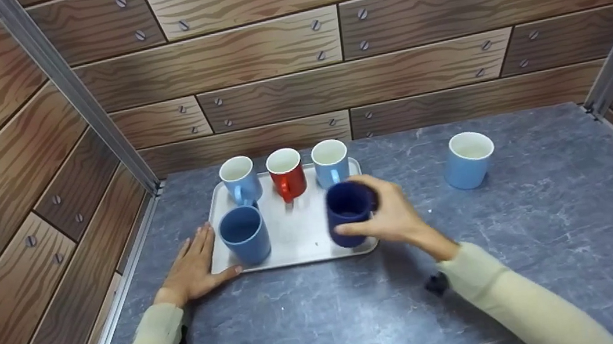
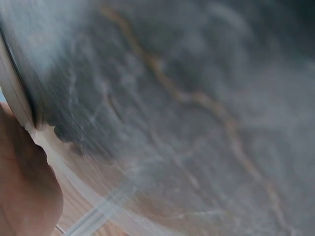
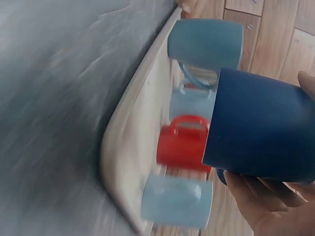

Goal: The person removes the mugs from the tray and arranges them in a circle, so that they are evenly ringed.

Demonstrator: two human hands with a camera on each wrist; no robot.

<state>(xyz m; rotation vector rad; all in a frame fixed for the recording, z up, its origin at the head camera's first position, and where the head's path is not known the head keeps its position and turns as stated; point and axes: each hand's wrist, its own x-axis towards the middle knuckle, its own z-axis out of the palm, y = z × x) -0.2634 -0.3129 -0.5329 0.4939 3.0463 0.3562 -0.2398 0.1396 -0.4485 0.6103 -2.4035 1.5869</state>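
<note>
"What blocks the right hand (image 1: pixel 390 213)?"
"A light-blue mug (image 1: pixel 331 164) just beyond its fingertips, then a red mug (image 1: pixel 288 179) farther left."
"Any room?"
"Bare tray (image 1: pixel 297 228), left of its thumb, reaching the blue-gray mug (image 1: pixel 248 243) beside the left hand (image 1: pixel 193 270)."

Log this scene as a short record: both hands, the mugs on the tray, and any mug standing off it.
left hand: spread at the near left corner of the white rectangular tray
right hand: grips the navy cylindrical mug above the tray's near right part
far row, left to right: pale blue white-lined mug; red white-lined mug; second pale blue mug
near left of tray: mid-blue cylindrical mug
off tray: third pale blue mug, rightward on the grey marbled tabletop
mug material: looks ceramic
</note>
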